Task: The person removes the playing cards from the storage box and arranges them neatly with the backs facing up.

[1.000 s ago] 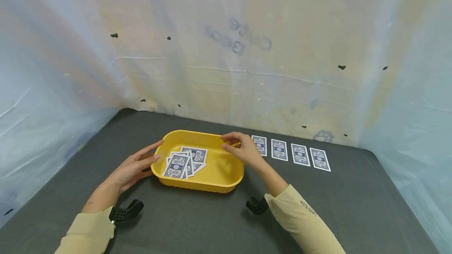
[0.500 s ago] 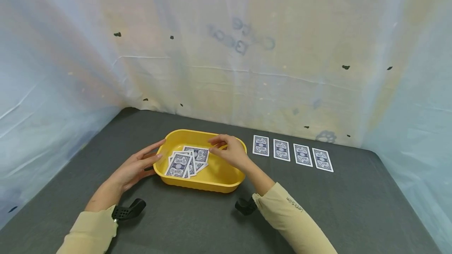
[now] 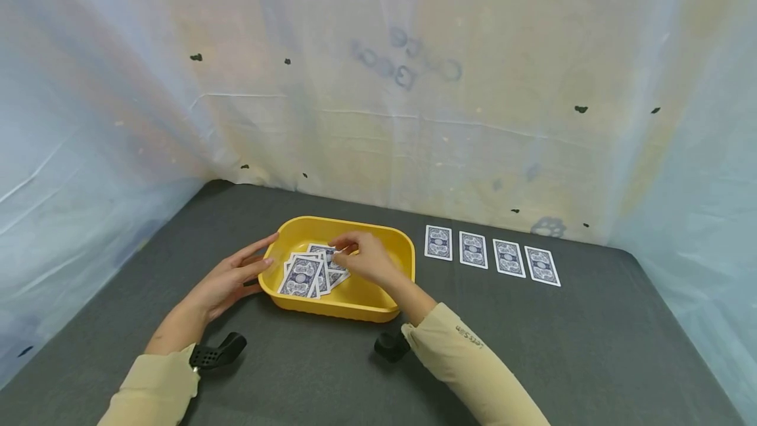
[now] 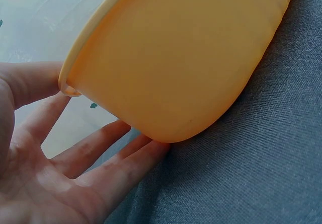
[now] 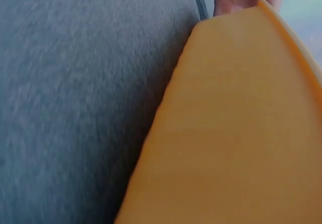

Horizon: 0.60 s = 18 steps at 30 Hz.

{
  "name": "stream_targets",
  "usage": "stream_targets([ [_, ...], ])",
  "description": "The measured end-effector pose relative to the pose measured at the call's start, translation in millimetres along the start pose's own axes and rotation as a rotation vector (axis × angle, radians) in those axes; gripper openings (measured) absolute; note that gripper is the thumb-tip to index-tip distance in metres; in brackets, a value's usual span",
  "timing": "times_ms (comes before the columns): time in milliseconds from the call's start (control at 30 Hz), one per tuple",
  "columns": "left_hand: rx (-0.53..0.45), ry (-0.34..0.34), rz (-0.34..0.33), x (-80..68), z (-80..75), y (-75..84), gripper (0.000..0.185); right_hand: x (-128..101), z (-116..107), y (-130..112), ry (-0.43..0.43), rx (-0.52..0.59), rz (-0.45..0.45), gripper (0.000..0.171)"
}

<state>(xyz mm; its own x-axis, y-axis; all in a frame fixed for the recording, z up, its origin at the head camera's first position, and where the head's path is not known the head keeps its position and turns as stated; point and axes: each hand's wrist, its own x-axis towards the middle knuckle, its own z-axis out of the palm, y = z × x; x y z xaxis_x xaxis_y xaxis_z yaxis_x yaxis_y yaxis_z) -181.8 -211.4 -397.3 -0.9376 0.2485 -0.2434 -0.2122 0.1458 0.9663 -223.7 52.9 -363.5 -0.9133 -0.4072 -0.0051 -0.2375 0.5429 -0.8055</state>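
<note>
**Right hand (image 3: 362, 256) dips over the cards, left hand (image 3: 227, 281) at the end of the tray**

Here's the right hand, inside the tray's outline, fingers bent and tips down at the far card of the pile; whether they pinch it or only hover against it, I cannot tell from here. Across on the other side, the left hand is spread wide, thumb up at the rim and fingers fanned along the outside of the end wall, touching it.

And between them sits the yellow plastic tray (image 3: 337, 309), rectangular with rounded corners, flat on the table. In its left half lies the loose pile of playing cards (image 3: 300, 275), blue-and-white patterned backs up, overlapping at different angles, one topmost card slanting across the near side.

Moving outward, to the right of the tray, well apart from the pile: a row of four playing cards (image 3: 474, 250), backs up, side by side with gaps between.

Both arms wear pale yellow sleeves (image 3: 473, 363), the right one lettered, and a black wrist mount (image 3: 217, 352) shows at each wrist. Beneath it all, a dark grey tabletop (image 3: 290, 380); behind it, a pale, creased sheet (image 3: 378, 150) with faint lettering and dark spots.
</note>
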Motion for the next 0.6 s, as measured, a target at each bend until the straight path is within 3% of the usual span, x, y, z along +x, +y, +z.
stream_targets([
  [300, -0.002, -0.001, -0.008, 1.1, -0.4, -0.7, 0.065, 4, 17, -5, -0.020, 0.011, 0.034, 0.026],
  [600, -0.011, -0.013, -0.010, 0.8, -0.6, 1.1, 0.065, 14, 33, -8, -0.060, -0.080, 0.132, 0.035],
])
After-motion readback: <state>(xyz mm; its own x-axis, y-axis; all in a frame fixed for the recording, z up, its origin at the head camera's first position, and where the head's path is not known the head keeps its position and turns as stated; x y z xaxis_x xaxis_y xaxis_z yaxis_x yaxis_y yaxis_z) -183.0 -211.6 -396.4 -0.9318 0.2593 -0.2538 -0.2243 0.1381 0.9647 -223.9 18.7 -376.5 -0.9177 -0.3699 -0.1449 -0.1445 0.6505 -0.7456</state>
